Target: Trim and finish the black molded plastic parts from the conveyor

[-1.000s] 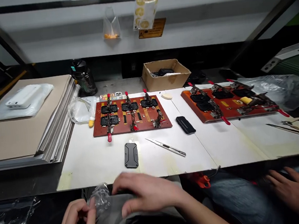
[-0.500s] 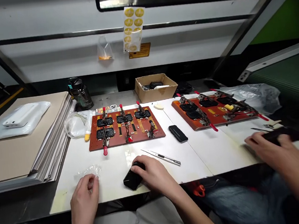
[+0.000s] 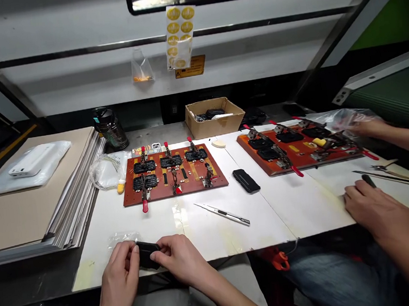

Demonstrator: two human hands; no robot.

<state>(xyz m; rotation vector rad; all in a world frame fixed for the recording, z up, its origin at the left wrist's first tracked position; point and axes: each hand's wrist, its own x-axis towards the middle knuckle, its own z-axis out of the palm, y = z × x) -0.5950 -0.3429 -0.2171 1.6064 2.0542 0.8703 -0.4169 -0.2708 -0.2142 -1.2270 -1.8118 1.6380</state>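
Observation:
My right hand grips a flat black plastic piece by its right end, just above the table's front edge. Against the left end of that piece, the fingertips of my left hand are pinched together; what they hold, if anything, is too small to name. Behind my left hand lies crumpled clear film. A slim craft knife rests on the white board to the right, and beyond it another black plastic piece lies flat.
A red-brown clamp board holding black parts stands ahead, with a second clamp board to its right. Stacked cardboard is on the left, a cardboard box at the back. A co-worker's hands are at the right.
My right hand has brought the black plastic piece leftward to my left fingertips. The co-worker's second hand has appeared at the clear plastic bag on the far right.

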